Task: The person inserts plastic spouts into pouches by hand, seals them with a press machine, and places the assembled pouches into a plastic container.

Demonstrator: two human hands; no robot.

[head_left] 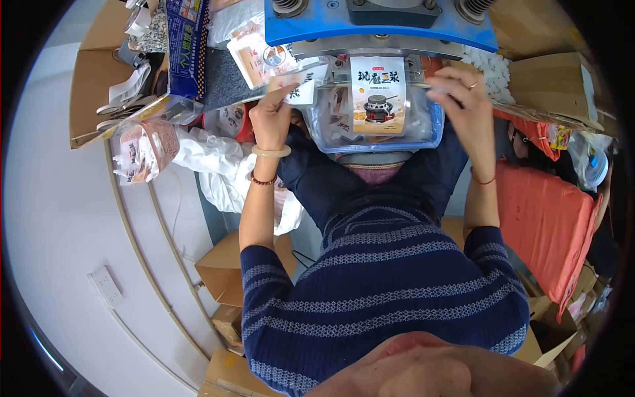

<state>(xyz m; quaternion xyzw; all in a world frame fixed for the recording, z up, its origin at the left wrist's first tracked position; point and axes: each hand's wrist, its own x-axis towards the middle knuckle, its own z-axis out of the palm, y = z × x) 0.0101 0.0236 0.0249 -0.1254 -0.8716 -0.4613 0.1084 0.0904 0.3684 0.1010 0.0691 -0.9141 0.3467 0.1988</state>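
A flat white and orange printed pouch (378,99) lies at the front edge of the blue-topped machine, over a blue-rimmed basin (433,137) that holds clear plastic pieces. My left hand (271,118) is closed on another printed pouch (302,92), pinched between thumb and fingers left of the basin. More printed pouches (264,56) lie just behind it. My right hand (463,92) is at the right end of the metal bar, right of the central pouch, with its fingers bent and apart; nothing shows between them.
The blue machine plate (383,28) with springs stands at the back. Cardboard boxes (552,86) flank both sides. A filled clear bag (149,151) hangs at left, white plastic (221,165) lies beside my left arm, and a red padded sheet (539,225) is at right.
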